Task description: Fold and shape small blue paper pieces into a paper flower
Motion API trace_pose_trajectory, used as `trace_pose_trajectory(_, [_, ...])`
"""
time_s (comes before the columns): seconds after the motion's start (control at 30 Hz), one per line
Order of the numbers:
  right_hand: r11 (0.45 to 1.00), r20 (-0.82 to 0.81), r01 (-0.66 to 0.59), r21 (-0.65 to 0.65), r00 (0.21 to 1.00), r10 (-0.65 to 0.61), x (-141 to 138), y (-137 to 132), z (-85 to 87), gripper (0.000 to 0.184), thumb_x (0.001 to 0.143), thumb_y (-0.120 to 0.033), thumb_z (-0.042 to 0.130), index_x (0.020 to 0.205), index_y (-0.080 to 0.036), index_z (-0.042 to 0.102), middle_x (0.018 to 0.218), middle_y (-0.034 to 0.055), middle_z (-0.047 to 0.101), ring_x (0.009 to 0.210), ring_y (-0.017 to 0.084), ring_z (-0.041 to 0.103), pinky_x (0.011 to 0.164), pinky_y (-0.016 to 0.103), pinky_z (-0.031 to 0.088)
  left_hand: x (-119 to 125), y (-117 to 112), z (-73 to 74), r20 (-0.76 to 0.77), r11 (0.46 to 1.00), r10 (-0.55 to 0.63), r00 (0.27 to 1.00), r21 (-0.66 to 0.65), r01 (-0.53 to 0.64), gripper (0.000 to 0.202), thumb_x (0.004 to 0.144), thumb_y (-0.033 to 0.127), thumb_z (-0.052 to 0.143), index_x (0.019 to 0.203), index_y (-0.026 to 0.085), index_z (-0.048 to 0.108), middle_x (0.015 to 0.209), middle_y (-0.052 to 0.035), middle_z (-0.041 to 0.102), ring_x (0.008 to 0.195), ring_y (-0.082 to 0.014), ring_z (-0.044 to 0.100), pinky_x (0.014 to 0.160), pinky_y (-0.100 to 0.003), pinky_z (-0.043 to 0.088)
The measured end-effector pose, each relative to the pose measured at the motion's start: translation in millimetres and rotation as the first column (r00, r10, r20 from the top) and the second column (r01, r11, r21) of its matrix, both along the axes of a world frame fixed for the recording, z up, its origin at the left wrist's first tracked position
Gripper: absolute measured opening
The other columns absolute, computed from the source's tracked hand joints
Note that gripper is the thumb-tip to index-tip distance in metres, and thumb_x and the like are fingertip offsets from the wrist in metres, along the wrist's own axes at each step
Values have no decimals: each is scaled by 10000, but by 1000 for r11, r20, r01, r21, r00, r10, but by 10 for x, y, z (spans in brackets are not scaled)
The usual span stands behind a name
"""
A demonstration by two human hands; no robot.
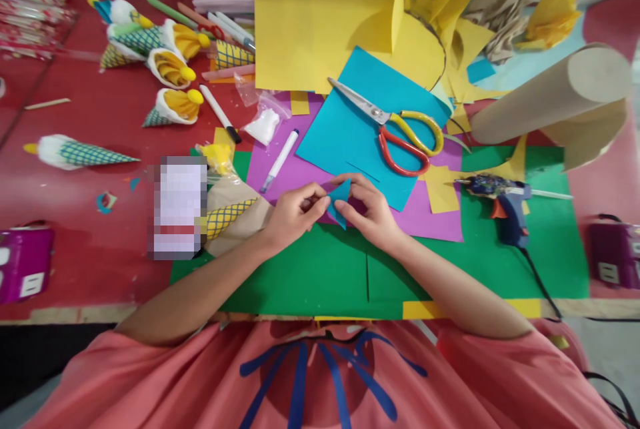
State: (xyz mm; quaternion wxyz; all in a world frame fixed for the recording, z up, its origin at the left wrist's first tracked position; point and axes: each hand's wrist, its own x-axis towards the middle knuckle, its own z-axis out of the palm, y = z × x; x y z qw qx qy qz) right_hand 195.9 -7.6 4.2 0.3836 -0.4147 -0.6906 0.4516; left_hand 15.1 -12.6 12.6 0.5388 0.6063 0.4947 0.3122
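Between my two hands is a small folded piece of blue paper [341, 203], held over the purple and green sheets. My left hand [303, 212] pinches its left edge between thumb and fingertips. On its other side, my right hand [369, 209] grips it with the thumb in front and fingers behind. Just beyond lies a larger blue sheet [330, 129] with red-and-yellow-handled scissors [383, 115] resting on it. A white marker [280, 161] sits on the purple sheet [440, 222], past my left hand. Left of that hand is a yellow patterned paper cone [227, 219] on brown paper.
A glue gun [510, 209] with its cord lies at right on the green sheet [310, 282]. Behind it stands a paper roll [545, 95]. Yellow sheets [310, 29] spread at the back. Several finished paper cones [175, 109] and a pixelated phone-like object [177, 205] are at left.
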Motion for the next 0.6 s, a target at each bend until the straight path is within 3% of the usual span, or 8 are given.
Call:
trace_pose_trajectory(0.33, [1000, 18, 22, 6, 1000, -22, -3, -3, 2, 255, 883, -289, 553, 670, -209, 438, 1077, 111, 609, 1057, 220, 582, 909, 399, 452, -16, -5, -88, 12, 999, -51, 999, 7, 51, 231, 895, 390, 505, 909, 169, 570, 590, 25, 625, 526, -111, 654, 517, -182, 511])
trace_pose_trajectory(0.47, [999, -20, 43, -6, 999, -44, 10, 18, 1, 263, 887, -283, 550, 662, -204, 439, 1075, 113, 617, 1040, 207, 591, 902, 383, 454, -26, -7, -100, 77, 999, -44, 996, 11, 43, 250, 922, 366, 461, 1035, 168, 562, 646, 19, 626, 581, -114, 672, 578, -204, 541])
trace_pose_trajectory(0.6, [998, -30, 56, -19, 998, -57, 13, 28, 4, 292, 889, -309, 551, 641, -206, 437, 1053, 100, 629, 1025, 206, 596, 896, 390, 455, -20, -1, -66, 145, 999, -29, 989, 33, 25, 200, 939, 354, 432, 1001, 187, 520, 648, 39, 600, 561, -92, 657, 561, -187, 526])
